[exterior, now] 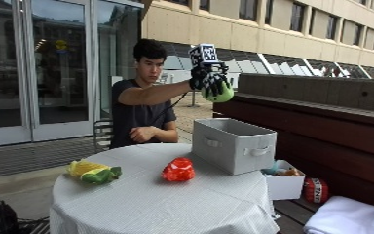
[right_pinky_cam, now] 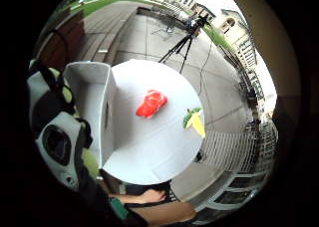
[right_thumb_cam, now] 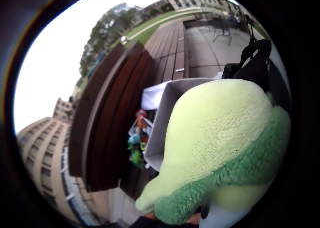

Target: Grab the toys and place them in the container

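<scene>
Nearest on the round worktop (exterior: 141, 204) lie a red toy (exterior: 178, 169) and a corn toy (exterior: 94, 172); behind them stands the grey container (exterior: 233, 145), and high above it the gloved right hand (exterior: 210, 80) grasps a green plush toy (exterior: 220, 94)

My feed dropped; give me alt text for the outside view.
A seated person's gloved right hand holds a green plush toy high above a grey container. A red toy and a corn toy lie on the round table.

No readable text, label, brand, number or sign anywhere in view.
</scene>
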Demonstrator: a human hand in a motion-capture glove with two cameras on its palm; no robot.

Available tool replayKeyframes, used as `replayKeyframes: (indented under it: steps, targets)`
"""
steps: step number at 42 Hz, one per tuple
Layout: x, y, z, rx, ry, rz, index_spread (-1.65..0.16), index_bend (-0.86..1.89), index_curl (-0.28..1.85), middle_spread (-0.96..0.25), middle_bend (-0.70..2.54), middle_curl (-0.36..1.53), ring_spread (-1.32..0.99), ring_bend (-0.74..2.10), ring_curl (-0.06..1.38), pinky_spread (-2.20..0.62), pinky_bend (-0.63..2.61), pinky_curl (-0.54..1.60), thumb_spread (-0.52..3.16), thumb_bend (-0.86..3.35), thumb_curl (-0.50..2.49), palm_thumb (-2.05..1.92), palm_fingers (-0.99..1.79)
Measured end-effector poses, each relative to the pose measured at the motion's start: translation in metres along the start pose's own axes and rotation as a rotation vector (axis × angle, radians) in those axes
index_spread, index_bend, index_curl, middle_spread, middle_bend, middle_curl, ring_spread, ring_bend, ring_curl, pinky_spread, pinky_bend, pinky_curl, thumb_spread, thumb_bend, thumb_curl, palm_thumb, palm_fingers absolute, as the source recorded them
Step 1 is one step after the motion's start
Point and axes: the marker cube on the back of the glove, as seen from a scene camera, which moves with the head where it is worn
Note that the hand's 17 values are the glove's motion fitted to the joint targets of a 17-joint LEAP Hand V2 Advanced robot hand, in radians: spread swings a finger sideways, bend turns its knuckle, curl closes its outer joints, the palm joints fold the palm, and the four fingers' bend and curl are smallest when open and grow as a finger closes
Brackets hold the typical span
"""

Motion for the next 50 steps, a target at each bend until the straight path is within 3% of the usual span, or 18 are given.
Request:
replayKeyframes:
  steps: [3,18,23,26,27,28,30,36,50]
  targets:
    - [-0.023,-0.001,0.018,0.03,-0.004,-0.104,-0.39,0.29,0.53,-0.47,0.57,0.54,-0.42,1.09,0.48,-0.46,0.92,0.41,0.52,0.13,0.84,0.71,1.1]
    - [-0.061,0.011,0.062,-0.047,0.043,-0.13,-0.41,0.22,0.59,-0.48,0.52,0.58,-0.43,1.07,0.48,-0.46,0.91,0.41,0.54,0.09,0.9,0.71,1.1]
    - [-0.034,-0.007,0.075,-0.12,0.043,-0.17,-0.42,0.09,0.57,-0.48,0.42,0.57,-0.44,1.06,0.48,-0.46,0.98,0.43,0.6,0.04,0.9,0.65,0.86]
    - [-0.023,-0.01,0.074,-0.102,0.019,-0.191,-0.41,-0.02,0.5,-0.43,0.33,0.55,-0.42,1.1,0.5,-0.44,1.11,0.46,0.82,-0.04,0.81,0.49,0.68]
    - [-0.021,-0.008,0.072,-0.087,0.014,-0.195,-0.4,-0.05,0.48,-0.4,0.29,0.54,-0.41,1.06,0.48,-0.43,1.16,0.47,0.86,-0.09,0.77,0.4,0.55]
    - [-0.017,-0.007,0.068,-0.072,0.015,-0.198,-0.39,-0.07,0.45,-0.31,0.17,0.51,-0.35,0.95,0.46,-0.38,1.24,0.5,0.83,-0.24,0.7,0.14,0.14]
    - [-0.003,-0.007,0.06,-0.044,0.029,-0.2,-0.38,0.02,0.48,-0.24,0.18,0.53,-0.29,0.9,0.49,-0.32,1.32,0.55,0.84,-0.21,0.65,0.01,-0.04]
    - [0.048,0.0,0.042,-0.027,0.092,-0.163,-0.36,0.06,0.35,-0.14,0.21,0.49,-0.19,0.74,0.36,-0.19,1.35,0.48,0.87,-0.12,0.55,-0.1,-0.09]
    - [0.163,-0.018,0.088,-0.092,0.145,-0.061,-0.32,0.03,0.23,-0.06,0.22,0.47,-0.06,0.62,0.3,-0.03,1.32,0.43,0.85,-0.1,0.4,-0.12,-0.17]
